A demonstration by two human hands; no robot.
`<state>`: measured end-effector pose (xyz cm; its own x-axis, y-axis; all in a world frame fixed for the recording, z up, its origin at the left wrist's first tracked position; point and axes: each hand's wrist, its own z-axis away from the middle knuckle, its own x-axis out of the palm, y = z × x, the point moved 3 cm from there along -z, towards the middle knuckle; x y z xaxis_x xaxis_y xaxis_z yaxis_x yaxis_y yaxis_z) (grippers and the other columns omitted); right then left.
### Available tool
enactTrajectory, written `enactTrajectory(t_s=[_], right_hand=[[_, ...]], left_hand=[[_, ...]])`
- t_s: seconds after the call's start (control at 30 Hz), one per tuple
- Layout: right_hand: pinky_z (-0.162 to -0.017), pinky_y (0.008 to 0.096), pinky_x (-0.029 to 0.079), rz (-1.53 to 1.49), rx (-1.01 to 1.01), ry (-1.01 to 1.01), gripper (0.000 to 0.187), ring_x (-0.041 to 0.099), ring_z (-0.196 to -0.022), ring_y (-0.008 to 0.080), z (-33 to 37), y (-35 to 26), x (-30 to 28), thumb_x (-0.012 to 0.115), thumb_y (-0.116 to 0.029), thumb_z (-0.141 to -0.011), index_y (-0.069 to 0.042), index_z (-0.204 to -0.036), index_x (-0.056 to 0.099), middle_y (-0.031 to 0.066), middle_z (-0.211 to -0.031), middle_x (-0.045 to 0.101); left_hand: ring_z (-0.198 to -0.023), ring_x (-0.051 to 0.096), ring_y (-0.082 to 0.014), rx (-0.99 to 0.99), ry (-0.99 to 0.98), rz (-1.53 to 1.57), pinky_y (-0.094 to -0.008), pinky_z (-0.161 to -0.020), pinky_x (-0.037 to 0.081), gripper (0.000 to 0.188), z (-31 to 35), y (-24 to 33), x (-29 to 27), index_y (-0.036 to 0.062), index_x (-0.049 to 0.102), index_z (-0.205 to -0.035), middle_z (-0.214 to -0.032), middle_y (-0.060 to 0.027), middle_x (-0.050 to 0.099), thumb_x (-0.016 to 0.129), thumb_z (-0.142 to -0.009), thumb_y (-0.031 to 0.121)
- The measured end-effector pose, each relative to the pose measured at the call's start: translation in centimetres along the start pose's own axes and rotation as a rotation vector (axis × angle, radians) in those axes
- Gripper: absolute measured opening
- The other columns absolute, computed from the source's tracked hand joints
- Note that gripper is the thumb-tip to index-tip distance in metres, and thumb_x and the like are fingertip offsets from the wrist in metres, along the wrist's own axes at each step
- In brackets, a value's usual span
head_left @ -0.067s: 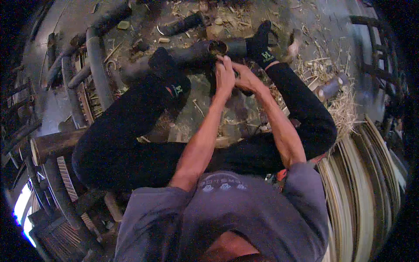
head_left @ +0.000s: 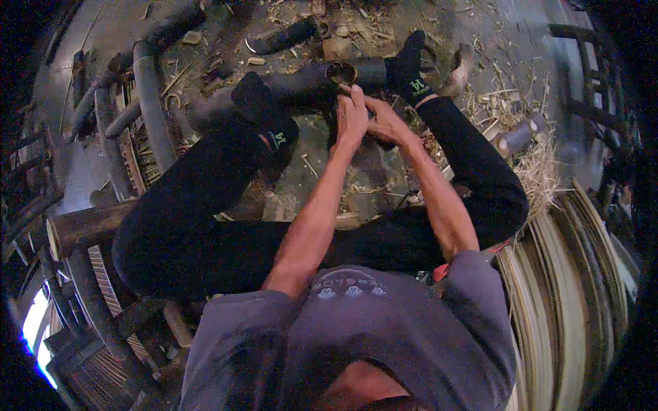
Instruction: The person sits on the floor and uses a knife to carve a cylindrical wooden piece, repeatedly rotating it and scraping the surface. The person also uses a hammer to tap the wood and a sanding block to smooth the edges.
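Note:
A dark log (head_left: 296,87) lies crosswise on the floor, with a round, hollowed-out hole (head_left: 340,72) in its upper side. My feet in black socks brace against it, one on either side of the hole. My left hand (head_left: 351,118) is just below the hole's near rim, closed, fingers pointing at the rim. Pressed against it, my right hand (head_left: 388,125) is wrapped round a dark tool (head_left: 384,144), whose lower end shows beneath the palm. The tool's working end is hidden by my fingers. What my left fingers grip cannot be made out.
Wood chips (head_left: 384,34) litter the floor around the log. A curved dark piece (head_left: 282,39) lies beyond it, and a short cut log (head_left: 521,135) to the right. Dark wooden frames (head_left: 152,103) crowd the left. Bundled pale strips (head_left: 562,301) lie at lower right.
My hands stay together at the hole's near rim, with only a very slight shift of the fingers. The log and the things around it have not visibly moved.

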<state>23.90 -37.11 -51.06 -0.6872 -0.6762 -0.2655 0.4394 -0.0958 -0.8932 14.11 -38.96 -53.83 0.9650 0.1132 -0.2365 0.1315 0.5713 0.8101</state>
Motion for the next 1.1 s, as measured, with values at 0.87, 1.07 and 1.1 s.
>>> enactTrajectory(t_s=[0.87,1.07,1.1], right_hand=[[-0.104,0.0327,0.03,-0.367,-0.127,0.758,0.064,0.036,-0.127,0.0238,-5.9,-0.8,9.3,0.056,-0.012,-0.081,-0.005,-0.139,0.029,0.0139,-0.139,0.037],[-0.097,0.0333,0.035,-0.44,-0.058,1.034,0.065,0.044,-0.118,0.0254,-9.9,-0.9,11.6,0.055,-0.012,-0.082,-0.006,-0.141,0.028,0.0153,-0.131,0.045],[-0.096,0.0334,0.036,-0.421,-0.072,1.001,0.065,0.045,-0.116,0.0257,-9.8,-1.8,12.5,0.054,-0.012,-0.082,-0.007,-0.141,0.027,0.0155,-0.13,0.046]], left_hand=[[-0.106,0.052,-0.0433,0.108,-0.532,-0.62,-0.0465,-0.089,0.04,0.062,-6.5,1.6,-6.4,-0.0103,0.057,-0.1,-0.107,-0.031,0.056,0.034,-0.092,0.047],[-0.083,0.063,-0.0305,0.033,-0.44,-0.359,-0.0415,-0.073,0.048,0.053,-10.2,3.3,-7.4,-0.0019,0.063,-0.094,-0.092,-0.0197,0.065,0.06,-0.077,0.048],[-0.082,0.064,-0.0311,0.132,-0.501,-0.604,-0.0416,-0.073,0.048,0.055,-13.3,0.8,-7.6,-0.0019,0.063,-0.092,-0.091,-0.0196,0.065,0.061,-0.076,0.051]])
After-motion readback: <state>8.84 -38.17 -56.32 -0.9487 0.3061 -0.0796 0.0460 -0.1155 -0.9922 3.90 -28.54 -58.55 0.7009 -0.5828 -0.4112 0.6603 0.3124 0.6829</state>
